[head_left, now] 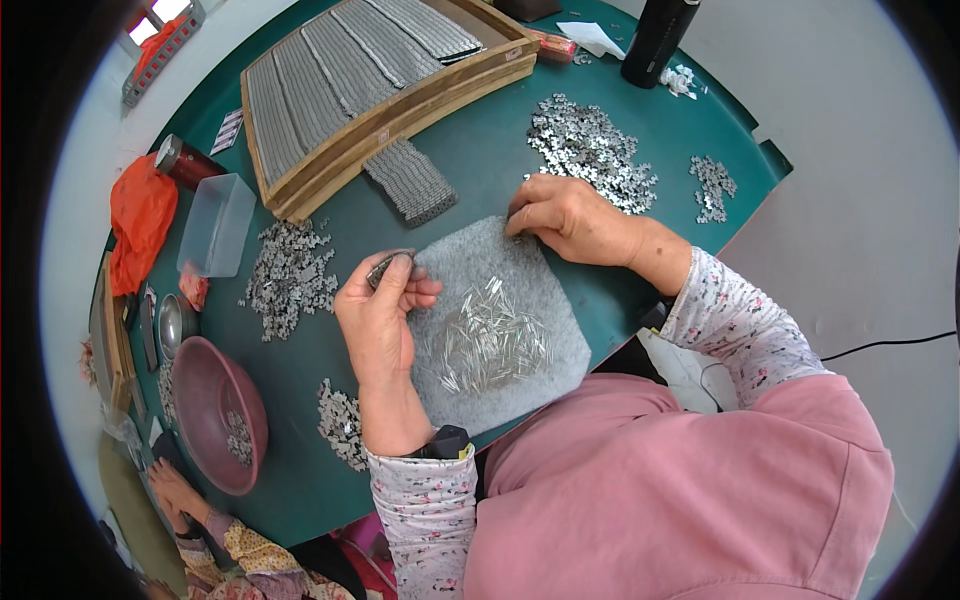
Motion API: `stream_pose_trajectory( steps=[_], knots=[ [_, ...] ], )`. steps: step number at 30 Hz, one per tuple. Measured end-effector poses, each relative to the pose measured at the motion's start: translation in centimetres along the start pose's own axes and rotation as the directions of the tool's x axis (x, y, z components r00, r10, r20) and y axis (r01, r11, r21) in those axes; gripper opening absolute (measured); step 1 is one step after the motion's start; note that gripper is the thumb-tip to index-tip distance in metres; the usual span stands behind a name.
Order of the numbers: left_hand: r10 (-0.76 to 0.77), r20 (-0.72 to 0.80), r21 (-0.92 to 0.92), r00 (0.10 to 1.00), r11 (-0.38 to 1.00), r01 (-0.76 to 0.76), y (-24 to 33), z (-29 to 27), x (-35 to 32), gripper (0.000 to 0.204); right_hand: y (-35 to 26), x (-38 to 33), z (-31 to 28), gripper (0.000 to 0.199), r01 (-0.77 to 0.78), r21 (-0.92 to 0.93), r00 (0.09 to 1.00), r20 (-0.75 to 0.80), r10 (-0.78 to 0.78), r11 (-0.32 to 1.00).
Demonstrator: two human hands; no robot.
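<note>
Two hands: left hand (385, 305) pinches metal stack (388, 265).

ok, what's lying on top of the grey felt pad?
A loose heap of thin silvery metal pins lies on the grey felt pad. The right hand presses its far edge, and the left hand covers its left edge; anything under either hand is hidden.

One grey felt pad (500, 330), one maroon bowl (215, 415)
</note>
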State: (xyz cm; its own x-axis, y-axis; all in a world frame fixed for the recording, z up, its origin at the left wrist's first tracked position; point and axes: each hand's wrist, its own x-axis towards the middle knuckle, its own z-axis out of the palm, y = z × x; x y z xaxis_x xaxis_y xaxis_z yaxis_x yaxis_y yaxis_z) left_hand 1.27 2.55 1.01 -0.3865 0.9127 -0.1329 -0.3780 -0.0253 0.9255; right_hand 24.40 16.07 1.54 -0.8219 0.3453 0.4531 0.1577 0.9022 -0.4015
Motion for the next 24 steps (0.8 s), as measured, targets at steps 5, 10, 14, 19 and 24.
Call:
stream_pose_trajectory(
  steps=[5, 10, 14, 19, 24],
  knots=[
    [0.002, 0.008, 0.0, 1.0, 1.0, -0.002, 0.1, 0.0, -0.1, 0.014, -0.6, -0.1, -0.8, 0.02, -0.206, -0.004, 0.976, -0.079, 0.205, 0.979],
    [0.005, 0.011, 0.004, 1.0, 1.0, -0.005, -0.1, 0.1, -0.1, 0.015, -2.2, 0.0, -0.5, 0.015, -0.314, -0.085, 0.949, 0.003, 0.316, 0.945],
    [-0.003, 0.008, 0.033, 1.0, 0.999, 0.003, 0.0, 0.1, 0.0, 0.015, -2.8, 0.3, 0.8, 0.016, -0.259, -0.156, 0.966, -0.062, 0.253, 0.953],
    [-0.001, 0.021, 0.051, 1.0, 0.999, 0.0, 0.0, 0.4, -0.2, 0.015, -2.9, 1.5, 1.4, 0.016, -0.171, 0.027, 0.985, -0.028, 0.172, 0.985],
    [-0.031, 0.074, 0.035, 0.997, 0.999, 0.029, 0.0, 0.9, -0.4, 0.016, -4.5, 4.2, 2.5, 0.014, -0.263, 0.403, 0.957, -0.005, 0.289, 0.877]
  ],
)
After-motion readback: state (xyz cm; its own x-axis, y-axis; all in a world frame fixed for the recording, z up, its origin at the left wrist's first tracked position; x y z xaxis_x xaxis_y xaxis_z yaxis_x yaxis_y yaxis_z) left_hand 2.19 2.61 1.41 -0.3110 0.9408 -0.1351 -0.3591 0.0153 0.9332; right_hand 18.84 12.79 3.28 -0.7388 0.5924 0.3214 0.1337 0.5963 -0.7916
